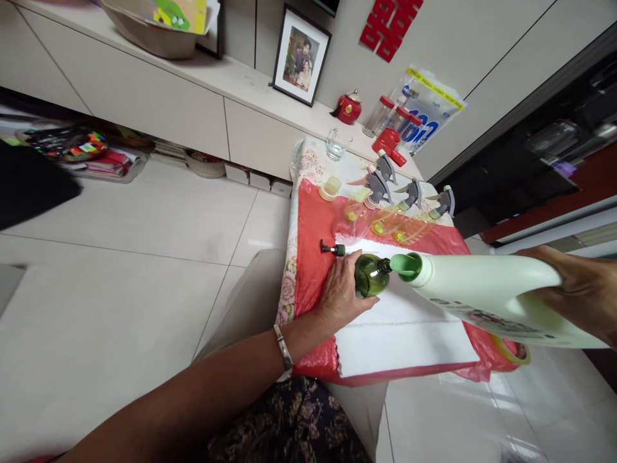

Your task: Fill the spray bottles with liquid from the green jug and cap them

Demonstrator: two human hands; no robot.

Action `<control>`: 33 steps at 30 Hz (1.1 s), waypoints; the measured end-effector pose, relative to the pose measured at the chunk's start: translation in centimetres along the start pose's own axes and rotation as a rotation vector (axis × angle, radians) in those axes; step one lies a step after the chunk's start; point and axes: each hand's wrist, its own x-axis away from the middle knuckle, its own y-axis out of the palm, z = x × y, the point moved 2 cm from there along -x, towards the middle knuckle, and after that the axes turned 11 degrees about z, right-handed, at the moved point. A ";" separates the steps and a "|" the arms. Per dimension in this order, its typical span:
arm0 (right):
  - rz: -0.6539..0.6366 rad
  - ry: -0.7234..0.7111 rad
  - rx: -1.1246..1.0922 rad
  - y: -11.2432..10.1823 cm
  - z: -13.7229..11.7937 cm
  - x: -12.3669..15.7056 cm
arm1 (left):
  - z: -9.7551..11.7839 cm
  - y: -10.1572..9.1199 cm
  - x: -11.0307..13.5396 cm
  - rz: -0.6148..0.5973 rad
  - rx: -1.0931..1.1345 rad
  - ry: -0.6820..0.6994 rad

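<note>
Beside the round translucent-green bottle my left grip clasps, my right grip holds a pale-green plastic jug spout-to-neck.

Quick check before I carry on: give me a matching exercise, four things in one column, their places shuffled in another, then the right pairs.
Things
1. jug
2. green bottle
3. pump
4. teapot

Places
A. on the ledge
B. tipped, in the right hand
C. head on the red sheet
D. in the left hand

Pairs: 1-B, 2-D, 3-C, 4-A
</note>
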 end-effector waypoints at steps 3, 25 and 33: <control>0.021 -0.027 -0.005 0.1 0.1 0.1 | 0.1 0.0 0.0 -0.004 0.002 -0.006; -0.004 -0.013 0.023 0.1 0.3 0.0 | 0.0 0.0 0.0 -0.001 0.007 -0.005; -0.018 -0.023 0.009 0.0 0.1 -0.1 | 0.0 0.0 0.0 0.001 0.013 -0.004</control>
